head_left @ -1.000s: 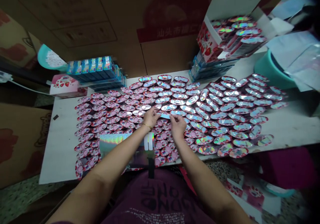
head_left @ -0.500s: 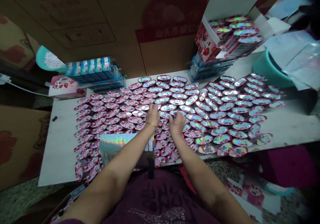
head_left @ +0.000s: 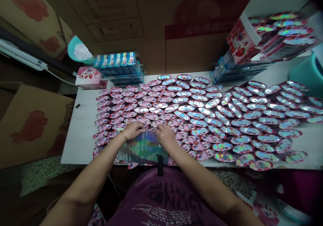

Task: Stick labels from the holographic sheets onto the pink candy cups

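A shiny sheet [head_left: 141, 149] lies at the near edge of the bench [head_left: 75, 135], close to the person's tummy, with little packs around it. The left hand [head_left: 136, 130] and the right hand [head_left: 164, 135] are both at its far edge, just beside each other. Their fingers are bent in, but I cannot tell if they pinch a bit of it. Past the hands, lots of packs stand close together in wavy rows. The packs on the right [head_left: 242, 122] have a shiny strip on top, so that big bunch looks done. The packs on the left [head_left: 130, 100] show plain pink tops with no strip, so there looks to be a good lot left. I cannot count them all. Farther back on the right, a teal bucket [head_left: 306, 73] is too dark to see into. On the far left, a small pink box [head_left: 88, 77] sits by a stack of blue packs [head_left: 118, 68]. Behind it, a teal bowl [head_left: 72, 47] holds little white bits [head_left: 82, 51]. At the back right, a strawberry box [head_left: 242, 42] is full of shiny-topped packs [head_left: 294, 31], and it sits on blue boxes [head_left: 227, 68].
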`<act>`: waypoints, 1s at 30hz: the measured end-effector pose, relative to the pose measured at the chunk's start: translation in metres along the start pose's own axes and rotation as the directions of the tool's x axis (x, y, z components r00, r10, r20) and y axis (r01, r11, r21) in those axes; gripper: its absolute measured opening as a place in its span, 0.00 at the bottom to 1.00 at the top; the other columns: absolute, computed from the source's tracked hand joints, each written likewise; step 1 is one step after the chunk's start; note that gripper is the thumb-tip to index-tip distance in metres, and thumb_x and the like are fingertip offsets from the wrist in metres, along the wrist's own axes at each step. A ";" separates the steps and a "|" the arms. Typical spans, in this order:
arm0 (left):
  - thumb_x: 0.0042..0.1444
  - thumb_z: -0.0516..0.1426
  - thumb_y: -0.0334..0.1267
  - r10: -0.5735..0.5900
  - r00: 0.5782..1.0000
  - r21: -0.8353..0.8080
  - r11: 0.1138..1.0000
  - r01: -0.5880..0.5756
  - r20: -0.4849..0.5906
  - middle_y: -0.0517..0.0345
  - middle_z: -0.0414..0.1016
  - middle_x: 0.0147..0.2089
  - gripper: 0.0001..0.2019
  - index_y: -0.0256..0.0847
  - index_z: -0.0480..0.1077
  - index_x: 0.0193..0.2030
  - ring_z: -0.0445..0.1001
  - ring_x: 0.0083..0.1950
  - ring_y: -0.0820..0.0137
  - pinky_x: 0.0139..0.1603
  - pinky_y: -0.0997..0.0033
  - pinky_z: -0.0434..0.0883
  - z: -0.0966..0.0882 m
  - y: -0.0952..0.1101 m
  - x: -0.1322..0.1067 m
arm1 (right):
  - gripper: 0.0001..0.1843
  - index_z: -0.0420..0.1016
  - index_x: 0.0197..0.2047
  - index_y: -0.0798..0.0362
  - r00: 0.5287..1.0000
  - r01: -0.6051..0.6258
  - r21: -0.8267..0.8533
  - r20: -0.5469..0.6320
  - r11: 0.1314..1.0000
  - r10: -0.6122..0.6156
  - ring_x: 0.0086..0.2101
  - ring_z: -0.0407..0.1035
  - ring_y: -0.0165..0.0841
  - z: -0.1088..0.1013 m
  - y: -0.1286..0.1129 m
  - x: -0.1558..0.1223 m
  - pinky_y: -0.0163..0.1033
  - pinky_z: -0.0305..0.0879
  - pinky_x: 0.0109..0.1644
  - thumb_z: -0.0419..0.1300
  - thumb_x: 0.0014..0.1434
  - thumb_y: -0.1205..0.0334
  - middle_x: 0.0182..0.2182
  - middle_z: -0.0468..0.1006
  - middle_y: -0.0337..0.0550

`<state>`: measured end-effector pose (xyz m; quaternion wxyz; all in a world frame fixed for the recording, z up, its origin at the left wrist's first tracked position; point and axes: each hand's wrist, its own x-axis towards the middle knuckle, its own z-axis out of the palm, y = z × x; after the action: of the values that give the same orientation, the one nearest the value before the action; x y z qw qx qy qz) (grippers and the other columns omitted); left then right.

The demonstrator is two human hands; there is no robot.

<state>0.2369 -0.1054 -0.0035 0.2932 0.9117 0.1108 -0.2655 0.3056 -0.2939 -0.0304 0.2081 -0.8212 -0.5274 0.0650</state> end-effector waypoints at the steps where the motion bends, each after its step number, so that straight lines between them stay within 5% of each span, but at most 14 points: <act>1: 0.51 0.52 0.42 -0.015 1.000 -0.006 1.000 0.015 -0.005 0.58 0.75 0.30 0.11 0.40 0.73 0.29 0.70 0.35 0.71 0.37 0.75 0.60 0.003 0.000 0.002 | 0.13 0.70 0.45 0.54 0.999 0.031 -0.036 0.015 0.999 -0.031 0.36 0.61 0.36 0.005 0.000 -0.003 0.41 0.57 0.36 0.49 0.59 0.64 0.36 0.72 0.49; 5: 0.50 0.52 0.42 -0.054 0.998 -0.013 0.998 0.054 0.015 0.60 0.74 0.28 0.11 0.40 0.72 0.28 0.69 0.32 0.71 0.33 0.76 0.59 0.008 -0.003 0.006 | 0.17 0.64 0.52 0.57 0.986 0.164 -0.077 -0.020 0.983 -0.166 0.40 0.61 0.37 0.023 0.015 -0.021 0.42 0.58 0.41 0.48 0.59 0.69 0.44 0.70 0.51; 10: 0.51 0.51 0.43 -0.068 0.997 0.017 0.998 0.068 0.019 0.60 0.75 0.29 0.11 0.40 0.71 0.28 0.69 0.33 0.71 0.34 0.74 0.59 0.014 -0.006 0.008 | 0.12 0.69 0.43 0.55 0.974 0.201 0.061 -0.120 0.978 -0.193 0.45 0.61 0.36 0.022 0.018 -0.028 0.41 0.58 0.46 0.48 0.60 0.68 0.46 0.70 0.49; 14: 0.52 0.51 0.39 -0.067 0.997 0.233 0.969 0.076 -0.046 0.55 0.74 0.33 0.10 0.40 0.71 0.28 0.70 0.39 0.65 0.41 0.66 0.60 0.019 -0.005 0.009 | 0.10 0.70 0.35 0.54 0.996 -0.030 0.381 -0.070 0.924 0.061 0.38 0.64 0.32 -0.016 0.013 -0.029 0.38 0.60 0.42 0.48 0.60 0.63 0.36 0.73 0.46; 17: 0.51 0.52 0.37 -0.042 0.984 0.271 0.959 0.087 -0.171 0.51 0.73 0.41 0.08 0.41 0.71 0.33 0.67 0.46 0.60 0.46 0.59 0.59 0.019 0.003 0.008 | 0.11 0.69 0.31 0.53 0.951 -0.261 0.606 0.030 0.751 0.307 0.31 0.65 0.29 -0.047 0.022 -0.034 0.34 0.60 0.36 0.48 0.59 0.60 0.28 0.72 0.41; 21: 0.55 0.48 0.40 0.019 0.960 -0.184 0.980 -0.073 -0.279 0.52 0.71 0.48 0.14 0.41 0.68 0.45 0.66 0.49 0.64 0.49 0.63 0.61 0.022 0.038 0.011 | 0.12 0.69 0.28 0.53 0.876 -0.407 0.738 0.148 0.538 0.459 0.25 0.63 0.28 -0.060 0.046 -0.044 0.33 0.58 0.30 0.51 0.56 0.57 0.23 0.69 0.36; 24: 0.56 0.47 0.46 0.017 0.990 -0.624 0.775 -0.102 -0.141 0.53 0.74 0.41 0.18 0.37 0.69 0.44 0.71 0.41 0.68 0.42 0.69 0.66 0.035 0.071 0.021 | 0.12 0.69 0.28 0.54 0.833 -0.442 0.781 0.175 0.441 0.525 0.25 0.63 0.28 -0.055 0.057 -0.052 0.33 0.59 0.30 0.52 0.55 0.55 0.22 0.70 0.36; 27: 0.48 0.56 0.44 -0.065 0.992 -0.781 0.622 -0.047 -0.111 0.54 0.75 0.35 0.18 0.34 0.69 0.42 0.71 0.35 0.70 0.37 0.71 0.67 0.054 0.091 0.033 | 0.13 0.70 0.29 0.54 0.797 -0.459 0.810 0.193 0.366 0.573 0.24 0.64 0.28 -0.048 0.063 -0.060 0.34 0.60 0.30 0.52 0.55 0.53 0.22 0.71 0.37; 30: 0.45 0.57 0.39 -0.146 0.974 -0.803 0.593 -0.055 -0.175 0.57 0.73 0.30 0.14 0.34 0.69 0.39 0.70 0.31 0.73 0.35 0.72 0.67 0.069 0.095 0.046 | 0.14 0.71 0.31 0.54 0.769 -0.462 0.818 0.177 0.342 0.614 0.24 0.64 0.29 -0.038 0.070 -0.062 0.34 0.61 0.29 0.54 0.52 0.52 0.23 0.72 0.38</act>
<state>0.2805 -0.2203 -0.0312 0.6511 0.7020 0.2740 -0.0905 0.3501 -0.3848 -0.0317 0.5761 -0.7510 -0.1119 0.3026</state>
